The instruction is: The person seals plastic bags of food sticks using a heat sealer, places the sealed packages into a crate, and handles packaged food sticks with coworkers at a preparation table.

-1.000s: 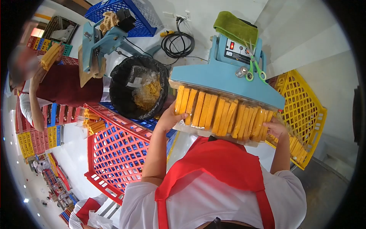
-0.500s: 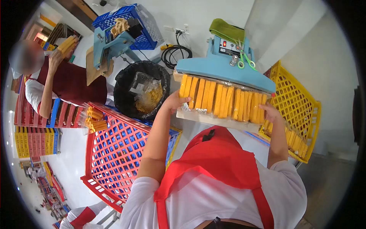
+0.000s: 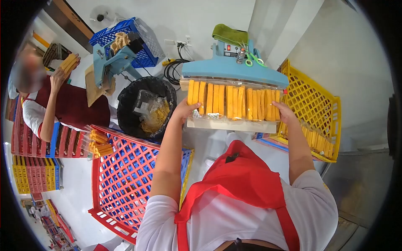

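Observation:
A row of clear plastic packs of yellow sticks [image 3: 234, 102] lies side by side on the pale wooden ledge [image 3: 232, 125] of a light blue sealing machine [image 3: 234, 69]. Their upper edges meet the machine's long blue bar; whether they go under it I cannot tell. My left hand [image 3: 184, 110] grips the left end of the row, thumb on top of the lower corner. At the opposite end, my right hand [image 3: 287, 113] holds the last pack, thumb over the sticks. Green-handled scissors [image 3: 253, 60] and a folded green cloth [image 3: 229, 34] rest on the machine.
A yellow crate [image 3: 337, 115] with filled packs stands to the right. Left are a red crate [image 3: 95, 184] with packs at its corner and a black-lined bin [image 3: 124, 104]. Beyond, a person in a dark red apron [image 3: 77, 100] holds a pack near another blue machine [image 3: 100, 62].
My view has turned slightly, so the machine and packs appear further left and more level. Both hands still hold the row's ends, and my left thumb now lies further over its pack.

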`<state>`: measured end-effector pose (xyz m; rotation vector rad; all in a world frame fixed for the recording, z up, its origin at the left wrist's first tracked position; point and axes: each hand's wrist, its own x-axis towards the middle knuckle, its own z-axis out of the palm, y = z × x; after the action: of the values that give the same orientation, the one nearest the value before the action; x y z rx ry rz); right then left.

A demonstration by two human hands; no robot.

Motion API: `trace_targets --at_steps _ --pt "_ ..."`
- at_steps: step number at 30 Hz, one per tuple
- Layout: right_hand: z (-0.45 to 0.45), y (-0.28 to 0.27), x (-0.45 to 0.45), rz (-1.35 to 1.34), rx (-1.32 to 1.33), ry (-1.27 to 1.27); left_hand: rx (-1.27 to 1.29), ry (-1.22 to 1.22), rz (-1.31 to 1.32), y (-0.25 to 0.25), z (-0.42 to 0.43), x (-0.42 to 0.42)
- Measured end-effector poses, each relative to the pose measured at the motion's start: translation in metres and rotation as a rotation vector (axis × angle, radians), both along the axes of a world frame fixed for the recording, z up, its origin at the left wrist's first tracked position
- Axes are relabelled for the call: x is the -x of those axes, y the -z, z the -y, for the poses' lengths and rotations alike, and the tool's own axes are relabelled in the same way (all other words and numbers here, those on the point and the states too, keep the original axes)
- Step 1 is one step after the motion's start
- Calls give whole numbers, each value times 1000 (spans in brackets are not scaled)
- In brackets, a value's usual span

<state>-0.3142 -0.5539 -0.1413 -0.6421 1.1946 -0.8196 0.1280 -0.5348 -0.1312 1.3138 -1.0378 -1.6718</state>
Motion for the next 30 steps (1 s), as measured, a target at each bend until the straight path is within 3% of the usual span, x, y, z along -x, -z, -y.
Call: trace_targets --at_steps 4,6,7,9,11,15,19,21,25,30 --pt "-7 -14 -8 -111 -5 44 151 -156 210 -42 -11 20" --pt "-13 -22 -11 -163 43 89 579 -175 841 -52 0 22" --pt "-12 -9 -7 -153 43 82 740 -186 951 -48 11 21" --pt "-8 14 5 -188 173 318 791 -137 1077 -48 28 24" --pt "-1 27 24 -141 184 294 801 -18 1267 -51 41 34" --pt "-7 -5 29 -210 112 386 527 345 1328 -67 61 46" --pt "-5 -12 52 -200 168 422 733 303 1336 -38 66 39" --pt "-6 -14 61 -311 274 465 710 301 1354 -36 63 41" --pt "-5 -32 61 -219 353 478 593 307 1341 -37 61 43" --pt "-14 -62 18 -287 470 365 713 272 1257 -17 64 30"
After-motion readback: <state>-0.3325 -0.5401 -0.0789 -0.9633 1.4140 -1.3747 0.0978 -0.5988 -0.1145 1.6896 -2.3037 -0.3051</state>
